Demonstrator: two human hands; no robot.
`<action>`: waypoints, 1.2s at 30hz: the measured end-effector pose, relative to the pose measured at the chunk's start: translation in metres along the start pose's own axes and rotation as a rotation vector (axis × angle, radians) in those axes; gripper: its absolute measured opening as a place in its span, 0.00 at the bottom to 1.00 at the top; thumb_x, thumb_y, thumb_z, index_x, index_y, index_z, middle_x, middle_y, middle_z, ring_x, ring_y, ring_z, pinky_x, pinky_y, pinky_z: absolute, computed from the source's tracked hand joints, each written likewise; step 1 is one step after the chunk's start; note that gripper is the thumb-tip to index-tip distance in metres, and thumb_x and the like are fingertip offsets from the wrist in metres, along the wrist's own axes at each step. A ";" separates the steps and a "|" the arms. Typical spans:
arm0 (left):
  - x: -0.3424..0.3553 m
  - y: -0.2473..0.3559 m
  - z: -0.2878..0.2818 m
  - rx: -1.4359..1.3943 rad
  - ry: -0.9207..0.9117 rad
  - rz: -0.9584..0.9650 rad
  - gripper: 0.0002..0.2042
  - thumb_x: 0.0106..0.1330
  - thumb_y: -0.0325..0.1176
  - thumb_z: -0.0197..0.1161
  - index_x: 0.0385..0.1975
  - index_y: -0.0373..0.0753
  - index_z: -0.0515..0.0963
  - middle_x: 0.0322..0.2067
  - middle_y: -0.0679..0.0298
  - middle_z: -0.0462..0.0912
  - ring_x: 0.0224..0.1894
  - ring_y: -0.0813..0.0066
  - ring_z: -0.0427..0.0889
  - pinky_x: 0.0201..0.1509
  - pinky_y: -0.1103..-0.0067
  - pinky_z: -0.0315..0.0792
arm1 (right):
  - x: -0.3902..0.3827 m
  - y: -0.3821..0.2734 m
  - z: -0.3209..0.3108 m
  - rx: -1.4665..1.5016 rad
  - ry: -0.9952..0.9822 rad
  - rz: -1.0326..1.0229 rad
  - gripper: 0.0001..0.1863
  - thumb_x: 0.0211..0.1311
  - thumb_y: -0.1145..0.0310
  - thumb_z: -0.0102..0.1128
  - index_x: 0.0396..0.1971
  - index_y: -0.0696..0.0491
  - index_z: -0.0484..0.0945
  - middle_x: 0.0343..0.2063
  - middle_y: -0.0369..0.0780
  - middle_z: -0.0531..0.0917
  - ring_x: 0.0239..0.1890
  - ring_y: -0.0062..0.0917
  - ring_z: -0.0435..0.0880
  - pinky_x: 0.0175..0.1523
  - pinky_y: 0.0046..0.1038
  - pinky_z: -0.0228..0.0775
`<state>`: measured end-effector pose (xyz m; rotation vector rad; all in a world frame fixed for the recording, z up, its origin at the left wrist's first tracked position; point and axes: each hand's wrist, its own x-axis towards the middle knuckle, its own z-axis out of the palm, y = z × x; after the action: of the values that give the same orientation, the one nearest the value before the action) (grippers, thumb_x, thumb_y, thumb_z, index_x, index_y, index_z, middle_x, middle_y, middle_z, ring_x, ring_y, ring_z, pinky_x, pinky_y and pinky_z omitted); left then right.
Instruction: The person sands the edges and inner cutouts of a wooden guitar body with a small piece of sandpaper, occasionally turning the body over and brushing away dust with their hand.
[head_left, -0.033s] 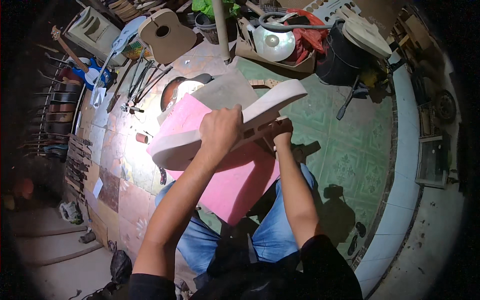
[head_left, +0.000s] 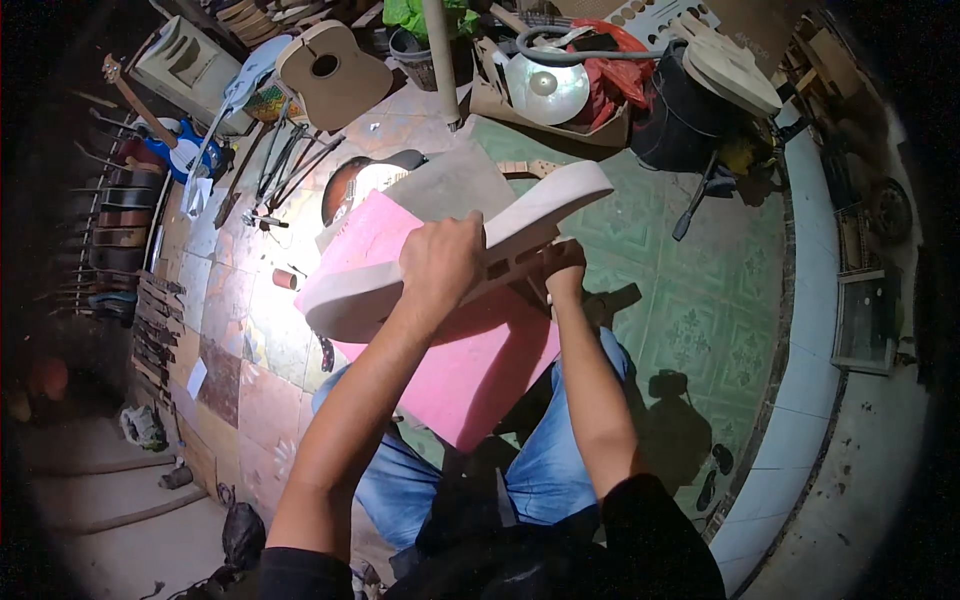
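A pale, unfinished electric guitar body (head_left: pixel 545 205) is tilted on its edge above a pink board (head_left: pixel 480 375) in front of me. My left hand (head_left: pixel 443 262) is closed over its upper edge, near the middle. Dark cut-outs show in the face turned toward me. My right hand (head_left: pixel 563 265) is closed against the lower side of that face, right of the cut-outs. Its fingertips are in shadow, so whatever it pinches is hidden. Under the pink board lies a grey sheet (head_left: pixel 455 185), and a sunburst guitar (head_left: pixel 340 190) peeks out beyond it.
A guitar neck (head_left: pixel 525 168) lies on the green tiles behind the body. Farther back are a cardboard box (head_left: pixel 490 100) with a cymbal-like disc, a black bucket (head_left: pixel 675 130) and a tan acoustic guitar body (head_left: pixel 345 85). At left stand a blue guitar (head_left: pixel 185 148) and wooden pieces (head_left: pixel 152 330).
My right hand has shifted very slightly at the guitar body's face. The left hand and the body stay where they were.
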<state>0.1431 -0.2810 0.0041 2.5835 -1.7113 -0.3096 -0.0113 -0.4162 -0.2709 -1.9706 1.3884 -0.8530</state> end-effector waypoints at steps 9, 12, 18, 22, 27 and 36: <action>-0.002 -0.005 0.006 0.032 -0.019 -0.040 0.12 0.56 0.33 0.69 0.37 0.39 0.78 0.28 0.51 0.86 0.32 0.51 0.88 0.35 0.62 0.81 | -0.014 -0.009 0.005 0.222 0.019 0.051 0.15 0.57 0.63 0.70 0.25 0.59 0.77 0.24 0.49 0.81 0.29 0.44 0.82 0.39 0.40 0.74; -0.003 -0.012 0.012 0.061 0.008 -0.062 0.11 0.56 0.33 0.69 0.37 0.39 0.78 0.27 0.52 0.86 0.32 0.52 0.88 0.35 0.62 0.81 | -0.024 -0.017 0.001 0.127 -0.085 0.040 0.15 0.55 0.63 0.69 0.26 0.61 0.78 0.26 0.51 0.82 0.32 0.46 0.84 0.39 0.42 0.74; -0.004 -0.020 0.011 0.051 0.031 -0.042 0.08 0.57 0.31 0.67 0.35 0.39 0.78 0.26 0.51 0.86 0.32 0.52 0.88 0.34 0.62 0.81 | -0.023 -0.008 0.025 0.136 -0.037 0.098 0.16 0.57 0.60 0.69 0.25 0.58 0.78 0.25 0.51 0.82 0.30 0.48 0.82 0.39 0.44 0.74; 0.011 0.017 0.006 0.012 0.067 0.029 0.08 0.57 0.30 0.66 0.34 0.38 0.78 0.25 0.50 0.85 0.31 0.51 0.88 0.33 0.61 0.81 | 0.033 0.060 0.018 -0.145 0.026 -0.109 0.11 0.58 0.64 0.67 0.25 0.56 0.78 0.25 0.48 0.83 0.30 0.41 0.83 0.36 0.39 0.75; 0.004 -0.013 0.015 0.040 0.028 -0.029 0.09 0.57 0.30 0.65 0.35 0.37 0.78 0.25 0.49 0.85 0.31 0.49 0.88 0.33 0.61 0.81 | -0.022 0.026 0.038 0.109 -0.062 0.025 0.10 0.63 0.65 0.61 0.29 0.57 0.79 0.28 0.51 0.84 0.34 0.39 0.85 0.39 0.40 0.77; -0.003 -0.004 0.012 -0.002 0.066 -0.032 0.06 0.59 0.33 0.62 0.33 0.41 0.81 0.25 0.50 0.85 0.31 0.49 0.87 0.35 0.59 0.80 | 0.027 0.025 -0.006 0.127 -0.033 0.390 0.12 0.64 0.65 0.60 0.34 0.60 0.78 0.30 0.47 0.83 0.31 0.38 0.82 0.38 0.37 0.73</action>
<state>0.1434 -0.2753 -0.0072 2.5910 -1.6493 -0.2235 -0.0237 -0.4498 -0.2808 -1.5408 1.5871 -0.7025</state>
